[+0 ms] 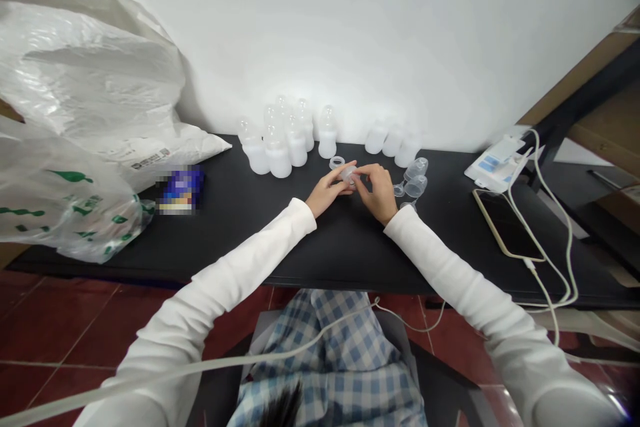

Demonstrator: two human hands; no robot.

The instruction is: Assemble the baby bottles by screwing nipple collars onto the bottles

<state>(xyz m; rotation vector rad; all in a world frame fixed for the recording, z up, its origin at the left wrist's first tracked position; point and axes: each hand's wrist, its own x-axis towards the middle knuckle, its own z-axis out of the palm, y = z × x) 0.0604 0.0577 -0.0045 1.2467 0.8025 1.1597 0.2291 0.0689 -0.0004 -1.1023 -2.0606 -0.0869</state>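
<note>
My left hand point(327, 191) and my right hand point(377, 191) meet over the black table point(240, 240), both pinched on a small clear plastic piece point(349, 175), perhaps a teat. A clear ring point(337, 162) lies just behind the left fingers. Two clear domed caps point(415, 177) lie to the right of my right hand. Several white baby bottles with clear caps point(283, 140) stand at the back by the wall. Three uncapped white bottles point(393, 141) stand further right.
Large white plastic bags point(85, 120) fill the table's left end, with a blue packet point(181, 191) beside them. On the right lie a phone point(507, 225), a white box point(495, 164) and white cables point(555, 240). A white wall point(350, 27) is close behind.
</note>
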